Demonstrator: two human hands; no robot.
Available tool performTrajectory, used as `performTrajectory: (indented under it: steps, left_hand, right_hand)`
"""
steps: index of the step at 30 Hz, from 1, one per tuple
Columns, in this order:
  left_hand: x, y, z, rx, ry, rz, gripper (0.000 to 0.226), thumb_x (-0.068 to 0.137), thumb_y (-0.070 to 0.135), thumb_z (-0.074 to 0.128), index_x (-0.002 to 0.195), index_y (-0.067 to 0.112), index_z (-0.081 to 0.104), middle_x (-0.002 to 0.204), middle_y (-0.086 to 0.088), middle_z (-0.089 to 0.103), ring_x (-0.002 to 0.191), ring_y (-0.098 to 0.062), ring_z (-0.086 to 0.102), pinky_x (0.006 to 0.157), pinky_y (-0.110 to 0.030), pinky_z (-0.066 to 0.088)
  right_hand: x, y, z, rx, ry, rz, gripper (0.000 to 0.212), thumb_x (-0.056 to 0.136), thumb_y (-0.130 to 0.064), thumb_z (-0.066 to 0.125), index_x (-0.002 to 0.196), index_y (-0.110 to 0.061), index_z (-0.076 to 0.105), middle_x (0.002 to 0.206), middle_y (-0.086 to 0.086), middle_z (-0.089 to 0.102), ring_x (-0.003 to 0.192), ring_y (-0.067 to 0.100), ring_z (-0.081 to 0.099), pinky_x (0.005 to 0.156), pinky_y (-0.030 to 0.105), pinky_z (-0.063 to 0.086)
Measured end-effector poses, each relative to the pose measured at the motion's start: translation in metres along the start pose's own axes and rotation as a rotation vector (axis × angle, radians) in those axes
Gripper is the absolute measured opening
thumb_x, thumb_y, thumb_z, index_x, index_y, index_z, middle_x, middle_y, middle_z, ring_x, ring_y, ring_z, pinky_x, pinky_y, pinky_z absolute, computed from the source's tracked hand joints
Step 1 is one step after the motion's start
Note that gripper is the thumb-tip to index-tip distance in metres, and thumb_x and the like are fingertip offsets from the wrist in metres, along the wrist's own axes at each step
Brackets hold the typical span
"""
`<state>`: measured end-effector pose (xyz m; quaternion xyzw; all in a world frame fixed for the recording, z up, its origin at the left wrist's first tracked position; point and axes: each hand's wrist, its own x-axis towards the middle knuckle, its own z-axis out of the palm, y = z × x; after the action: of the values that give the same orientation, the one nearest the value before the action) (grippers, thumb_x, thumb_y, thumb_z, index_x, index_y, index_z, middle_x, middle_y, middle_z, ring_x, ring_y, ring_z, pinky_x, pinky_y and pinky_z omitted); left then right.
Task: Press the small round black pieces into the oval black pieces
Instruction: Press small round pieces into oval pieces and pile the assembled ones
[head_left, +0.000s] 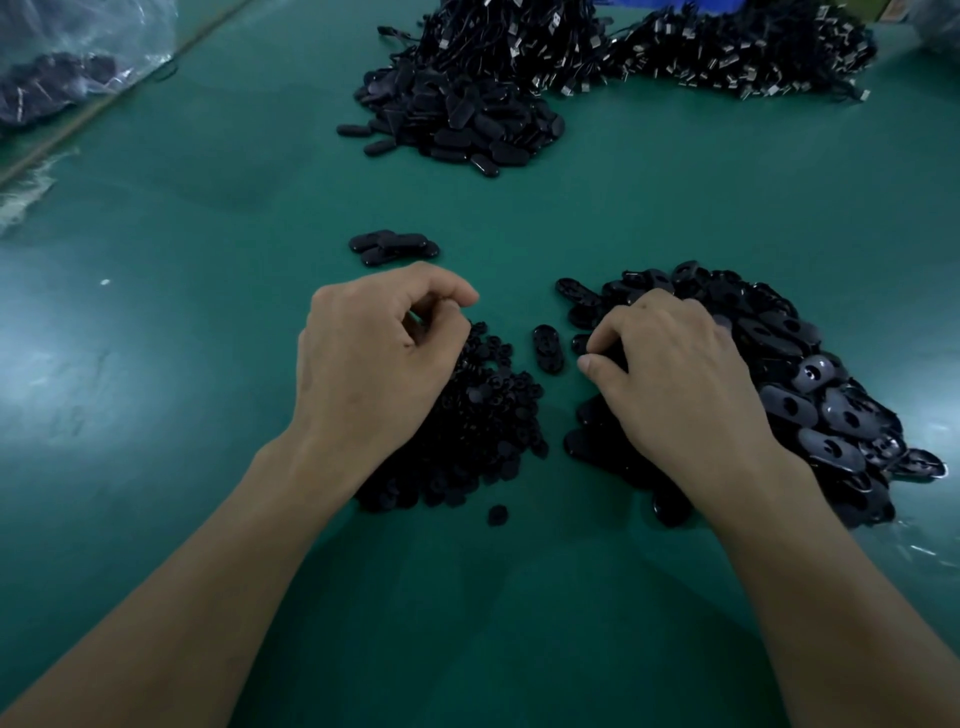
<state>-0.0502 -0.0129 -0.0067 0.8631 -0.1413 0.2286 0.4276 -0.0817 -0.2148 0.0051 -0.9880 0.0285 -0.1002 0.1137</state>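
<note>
A heap of small round black pieces (483, 431) lies on the green table in front of me. My left hand (374, 353) rests on the heap's far left side with its fingers curled; what they hold is hidden. To the right spreads a pile of oval black pieces (810, 384), each with a hole. My right hand (670, 374) lies over that pile's left edge, thumb and fingers curled onto an oval piece there. One single oval piece (548, 347) lies flat between the two hands. One stray round piece (497, 514) sits in front of the heap.
A few oval pieces (393, 247) lie together just beyond my left hand. Farther back is a large heap of oval pieces (467, 124), with bundles of black cords with metal ends (727, 57) behind it. A clear plastic bag (62, 67) sits at the far left.
</note>
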Motion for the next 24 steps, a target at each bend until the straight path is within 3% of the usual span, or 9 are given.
performTrajectory:
  steps: [8, 13, 19, 24]
  left_hand:
    - [0.0011, 0.0006, -0.0002, 0.009, 0.017, -0.007, 0.020, 0.088, 0.022, 0.059, 0.088, 0.037, 0.073, 0.057, 0.012, 0.063, 0.046, -0.017, 0.055, 0.046, -0.028, 0.046]
    - [0.0009, 0.0001, -0.0002, 0.008, 0.016, -0.008, 0.020, 0.089, 0.022, 0.060, 0.088, 0.037, 0.073, 0.057, 0.009, 0.064, 0.046, -0.017, 0.056, 0.047, -0.034, 0.050]
    - [0.0002, 0.0001, -0.0002, 0.007, 0.011, -0.001, 0.020, 0.090, 0.022, 0.060, 0.090, 0.034, 0.075, 0.055, 0.010, 0.061, 0.043, -0.017, 0.053, 0.044, -0.029, 0.045]
    - [0.0000, 0.0005, -0.0006, 0.008, 0.014, 0.002, 0.020, 0.090, 0.022, 0.059, 0.091, 0.035, 0.074, 0.057, 0.010, 0.063, 0.043, -0.016, 0.052, 0.043, -0.033, 0.047]
  right_hand:
    - [0.0003, 0.0011, -0.0015, 0.005, -0.038, -0.033, 0.008, 0.099, -0.030, 0.060, 0.100, -0.023, 0.059, 0.110, -0.003, 0.045, 0.111, 0.020, 0.042, 0.093, 0.034, 0.034]
    - [0.0012, 0.0012, -0.0015, -0.034, -0.095, -0.002, 0.031, 0.097, -0.044, 0.059, 0.122, -0.025, 0.060, 0.120, 0.000, 0.051, 0.120, 0.024, 0.043, 0.100, 0.040, 0.034]
    - [0.0021, -0.0018, 0.0014, -0.074, -0.068, 0.013, 0.041, 0.100, -0.048, 0.052, 0.137, -0.033, 0.054, 0.122, 0.002, 0.054, 0.120, 0.027, 0.045, 0.100, 0.042, 0.035]
    - [0.0025, 0.0004, 0.0052, -0.049, -0.006, 0.025, 0.022, 0.100, -0.041, 0.055, 0.117, -0.032, 0.065, 0.102, -0.005, 0.040, 0.111, 0.023, 0.046, 0.093, 0.038, 0.034]
